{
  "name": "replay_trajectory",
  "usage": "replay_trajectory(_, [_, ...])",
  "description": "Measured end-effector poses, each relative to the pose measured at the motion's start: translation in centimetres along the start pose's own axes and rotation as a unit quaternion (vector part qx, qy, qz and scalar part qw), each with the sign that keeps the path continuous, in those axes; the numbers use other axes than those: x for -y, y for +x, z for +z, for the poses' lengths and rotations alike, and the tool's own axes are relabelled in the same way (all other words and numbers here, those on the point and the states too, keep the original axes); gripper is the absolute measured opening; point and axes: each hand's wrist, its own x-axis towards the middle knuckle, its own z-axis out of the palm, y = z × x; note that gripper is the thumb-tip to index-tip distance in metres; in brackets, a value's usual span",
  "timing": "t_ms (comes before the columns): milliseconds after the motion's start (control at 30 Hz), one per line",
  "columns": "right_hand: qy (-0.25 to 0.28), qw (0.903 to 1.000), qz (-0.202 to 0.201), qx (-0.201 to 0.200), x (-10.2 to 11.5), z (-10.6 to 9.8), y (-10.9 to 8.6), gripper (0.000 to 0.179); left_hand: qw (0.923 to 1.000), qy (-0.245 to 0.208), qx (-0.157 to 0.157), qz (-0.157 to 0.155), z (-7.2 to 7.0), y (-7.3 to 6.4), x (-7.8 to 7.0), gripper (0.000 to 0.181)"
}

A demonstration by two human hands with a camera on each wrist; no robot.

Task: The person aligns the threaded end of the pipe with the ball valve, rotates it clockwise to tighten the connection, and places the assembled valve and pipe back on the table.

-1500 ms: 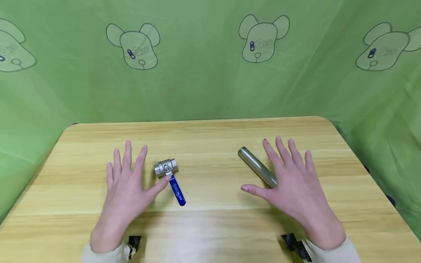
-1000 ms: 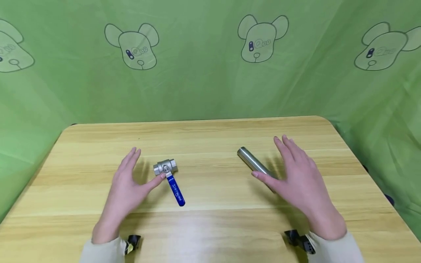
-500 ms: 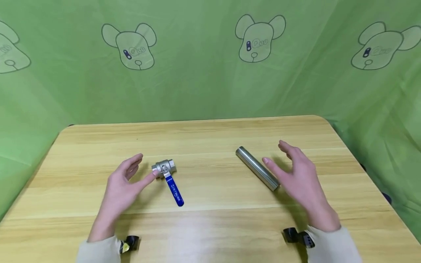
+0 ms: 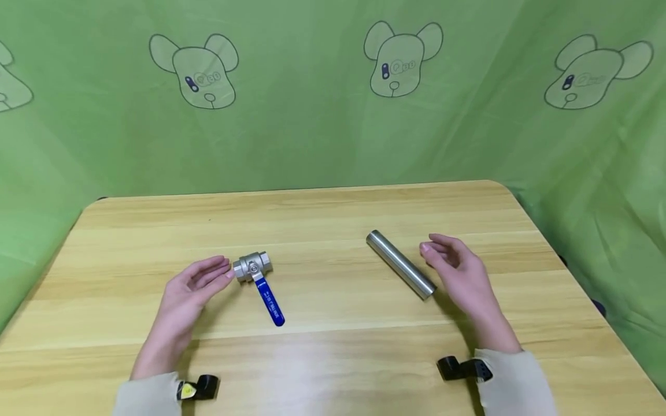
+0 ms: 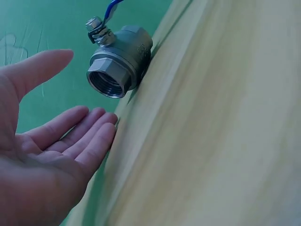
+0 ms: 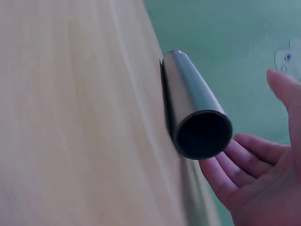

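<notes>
On the wooden table lies a steel ball valve [image 4: 252,267] with a blue lever handle [image 4: 270,303] slanting toward the front right. My left hand [image 4: 189,292] is just left of its body, thumb apart from the fingers and nothing in its grasp. The left wrist view has the valve's threaded opening [image 5: 108,84] facing the palm. A plain metal pipe [image 4: 400,264] rests diagonally farther right. Beside it, my right hand [image 4: 463,274] holds nothing, its fingers gently bent. In the right wrist view the pipe's hollow end [image 6: 204,135] points toward the camera, close to the fingers.
The light wooden table [image 4: 322,358] has rounded far corners. A green curtain [image 4: 302,138] printed with mouse-like heads hangs behind it and along the sides. Black camera mounts [image 4: 207,386] sit at both sleeve cuffs.
Both hands, spread wide at first, have turned inward and lowered beside the valve and pipe, fingers drawing together. The valve and pipe stay put on the table; the head view has shifted slightly.
</notes>
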Motion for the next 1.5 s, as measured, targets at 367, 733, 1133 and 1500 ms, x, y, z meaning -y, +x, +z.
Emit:
replay_trajectory(367, [0.15, 0.9886, -0.009, -0.004, -3.0, -0.9, 0.0, 0.062, 0.9944, -0.104, -0.009, 0.013, 0.4, 0.9, 1.3, 0.059])
replay_trajectory(733, [0.119, 0.9929, -0.011, -0.006, -2.7, -0.3, 0.2, 0.06, 0.9964, -0.081, -0.023, 0.009, 0.5, 0.8, 0.9, 0.059])
replay_trajectory(1133, [0.072, 0.9973, 0.01, -0.004, -2.5, 0.1, 0.2, 0.062, 0.9984, -0.05, 0.006, 0.028, 0.7, 0.9, 0.6, 0.063])
replay_trajectory(1500, [0.06, 0.9981, -0.006, 0.008, -2.7, 0.5, 0.2, 0.059, 0.997, 0.066, 0.03, 0.027, 1.7, 0.6, 0.4, 0.072])
